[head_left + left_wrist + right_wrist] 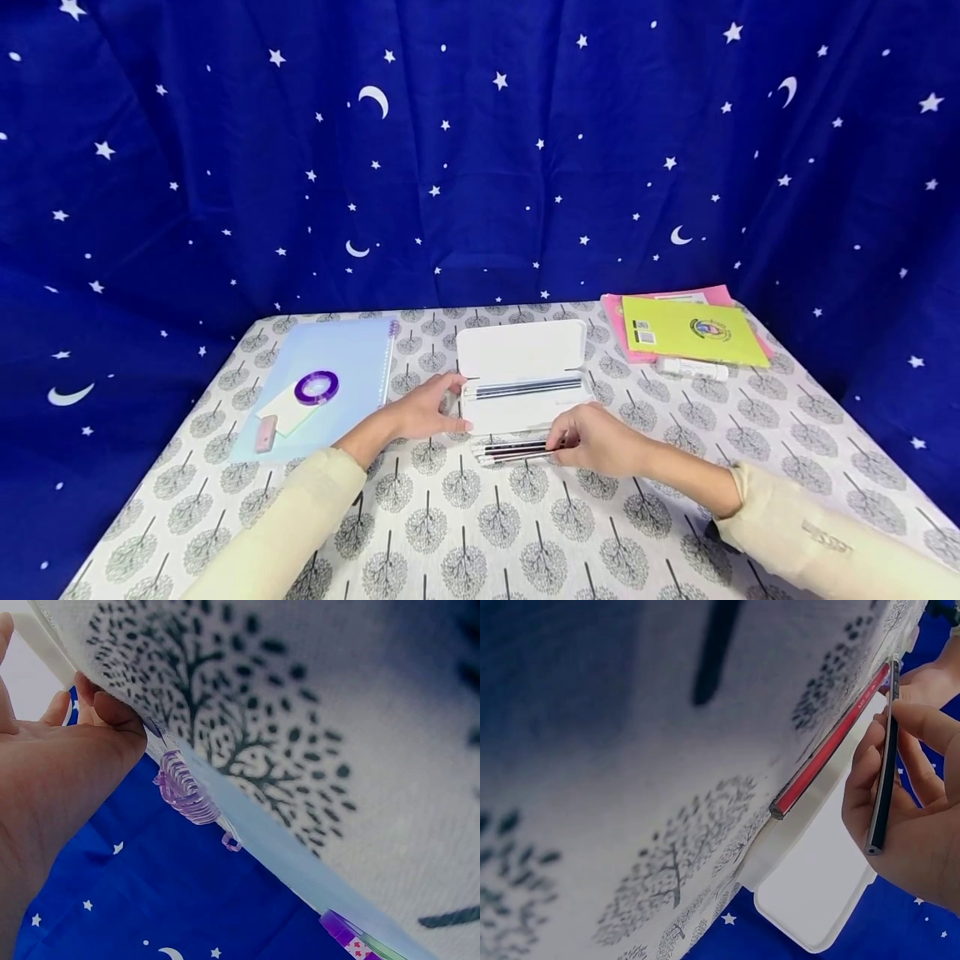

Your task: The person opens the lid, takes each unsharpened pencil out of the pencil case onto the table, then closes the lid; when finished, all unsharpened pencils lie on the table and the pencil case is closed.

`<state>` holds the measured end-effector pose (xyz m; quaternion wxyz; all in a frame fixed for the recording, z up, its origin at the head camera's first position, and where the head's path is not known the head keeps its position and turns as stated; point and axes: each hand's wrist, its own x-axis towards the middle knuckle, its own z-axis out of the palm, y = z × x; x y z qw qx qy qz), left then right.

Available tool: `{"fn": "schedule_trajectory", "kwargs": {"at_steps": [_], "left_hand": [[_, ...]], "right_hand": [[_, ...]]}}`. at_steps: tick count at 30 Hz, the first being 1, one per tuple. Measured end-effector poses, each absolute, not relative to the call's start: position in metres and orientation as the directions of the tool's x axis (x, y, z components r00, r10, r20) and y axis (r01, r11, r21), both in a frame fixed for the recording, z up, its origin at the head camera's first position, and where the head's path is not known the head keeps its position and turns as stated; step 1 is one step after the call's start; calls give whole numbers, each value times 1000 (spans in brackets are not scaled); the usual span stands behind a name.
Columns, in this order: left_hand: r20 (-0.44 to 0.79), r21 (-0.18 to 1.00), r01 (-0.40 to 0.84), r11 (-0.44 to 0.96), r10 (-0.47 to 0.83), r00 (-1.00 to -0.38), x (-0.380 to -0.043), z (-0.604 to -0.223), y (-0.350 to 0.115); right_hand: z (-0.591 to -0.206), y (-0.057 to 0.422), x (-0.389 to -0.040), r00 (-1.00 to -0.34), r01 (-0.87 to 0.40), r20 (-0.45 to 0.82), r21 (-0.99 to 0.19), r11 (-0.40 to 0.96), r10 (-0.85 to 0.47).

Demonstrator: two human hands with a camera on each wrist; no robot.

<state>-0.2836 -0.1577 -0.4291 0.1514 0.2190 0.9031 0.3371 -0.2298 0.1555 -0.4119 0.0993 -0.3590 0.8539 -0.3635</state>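
Note:
A white pencil case (521, 350) lies with its lid raised, several dark pencils (525, 388) along the back of its base. At its left end my left hand (427, 408) grips it, the thumb by the front corner and a finger near the hinge. Just in front of the case, my right hand (600, 440) pinches a black pencil (886, 772) between thumb and fingers. Beside that pencil, a red pencil (829, 746) lies on the cloth close to the case's front wall. In the head view these loose pencils form a small bunch, partly hidden by my right fingers.
On the left, a light blue spiral notebook (330, 342) bears a purple tape roll (302, 392), a pale pad (288, 408) and a pink eraser (266, 434). A yellow-green book (675, 321) over pink ones (615, 310) and a white glue stick (693, 368) sit back right.

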Motion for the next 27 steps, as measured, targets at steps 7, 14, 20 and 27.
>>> {"fn": "schedule_trajectory", "kwargs": {"at_steps": [7, 14, 20, 27], "left_hand": [[-126, 667, 293, 685, 492, -861, -284, -429, -158], [-128, 668, 291, 685, 492, -861, -283, -427, -157], [-129, 674, 292, 678, 497, -858, -284, -428, -156], [-133, 675, 283, 682, 489, -862, -283, -428, -156]], "right_hand": [[-414, 154, -231, -724, -536, 83, -692, 483, -684], [-419, 152, -231, -718, -554, 95, -677, 484, -689], [-421, 151, -230, -724, -560, 98, -662, 499, -683], [-420, 150, -231, -726, -569, 111, -651, 503, -679]]}}
